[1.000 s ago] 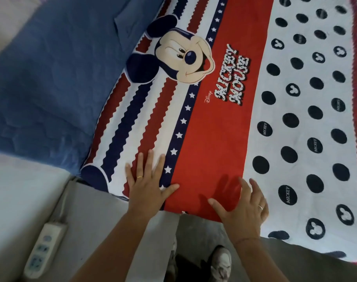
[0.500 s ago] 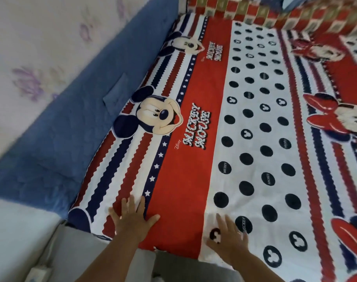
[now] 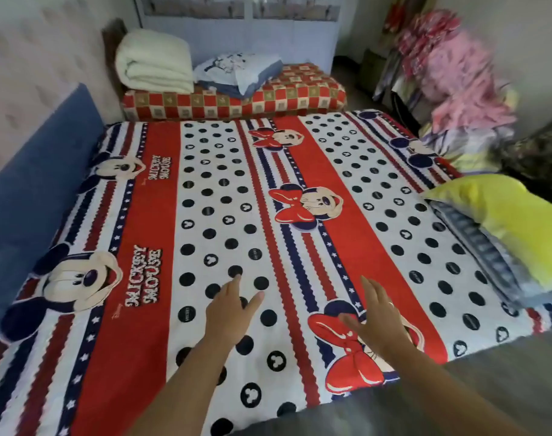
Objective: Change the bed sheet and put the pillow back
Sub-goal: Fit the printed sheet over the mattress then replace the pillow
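Across the whole mattress the bed sheet (image 3: 155, 215) lies spread flat, printed with red bands, navy and white stripes, black dots and cartoon mice. Over its near part, the left hand (image 3: 227, 316) reaches forward, palm down, above the dotted white band; its fingers (image 3: 233, 284) are straight and close together with the thumb held out to the side, and I cannot tell whether they touch the cloth. Just to the right, the right hand (image 3: 378, 322) hangs over a red bow print, turned partly on edge, its fingers (image 3: 370, 287) straight and pressed together, the thumb stuck out toward the left hand, a ring (image 3: 391, 305) on one finger. Neither hand holds anything. At the right edge of the bed a yellow pillow (image 3: 504, 221) rests on a folded striped cloth (image 3: 476, 259), well apart from both hands. Along the far end lies a long red checked cushion (image 3: 300, 96), with a rolled white quilt (image 3: 152, 61) and folded pale blue bedding (image 3: 237, 72) on top of it. A blue padded panel (image 3: 32, 190) lines the wall on the left, and a blurred heap of pink clothes (image 3: 451, 73) stands beyond the far right corner.
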`<state>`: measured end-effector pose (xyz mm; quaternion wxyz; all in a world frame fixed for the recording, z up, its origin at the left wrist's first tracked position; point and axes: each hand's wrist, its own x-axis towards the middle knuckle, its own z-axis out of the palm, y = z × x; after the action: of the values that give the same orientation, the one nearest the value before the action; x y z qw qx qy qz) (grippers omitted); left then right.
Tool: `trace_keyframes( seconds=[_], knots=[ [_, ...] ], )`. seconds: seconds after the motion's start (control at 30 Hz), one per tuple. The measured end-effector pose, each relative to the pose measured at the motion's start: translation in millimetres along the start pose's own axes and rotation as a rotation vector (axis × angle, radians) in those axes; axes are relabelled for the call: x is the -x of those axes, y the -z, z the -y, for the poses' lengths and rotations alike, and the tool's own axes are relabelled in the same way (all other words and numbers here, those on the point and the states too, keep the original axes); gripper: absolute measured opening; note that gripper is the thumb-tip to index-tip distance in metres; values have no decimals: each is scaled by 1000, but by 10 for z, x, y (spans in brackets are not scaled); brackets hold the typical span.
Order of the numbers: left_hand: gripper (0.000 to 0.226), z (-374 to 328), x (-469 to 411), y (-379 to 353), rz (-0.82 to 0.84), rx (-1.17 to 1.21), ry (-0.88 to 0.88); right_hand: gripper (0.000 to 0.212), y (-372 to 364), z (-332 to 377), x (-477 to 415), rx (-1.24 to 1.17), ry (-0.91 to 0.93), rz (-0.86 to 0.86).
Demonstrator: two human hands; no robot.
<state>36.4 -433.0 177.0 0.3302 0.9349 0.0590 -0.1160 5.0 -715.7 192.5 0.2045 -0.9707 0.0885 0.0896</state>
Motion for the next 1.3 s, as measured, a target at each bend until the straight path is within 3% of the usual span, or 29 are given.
trace_keyframes(
  seconds=[0.4, 0.87, 1.07, 1.3],
  knots=[
    [75, -2166, -718, -533, 43, -176, -448, 96, 1306, -1206, -296, -192, -181, -269],
    [70, -4627, -1210, -2004, 237, -156, -753, 95, 2558, -3150, -476, -223, -440, -469],
    [70, -5582, -1142, -2933, 271, -159, -741, 94, 3063, -4368, -722, -181, -461, -463],
    [72, -6243, -1209, -3656, 258, -60, -565, 95, 3492, -5290, -1331, -187, -417, -388]
  ],
)
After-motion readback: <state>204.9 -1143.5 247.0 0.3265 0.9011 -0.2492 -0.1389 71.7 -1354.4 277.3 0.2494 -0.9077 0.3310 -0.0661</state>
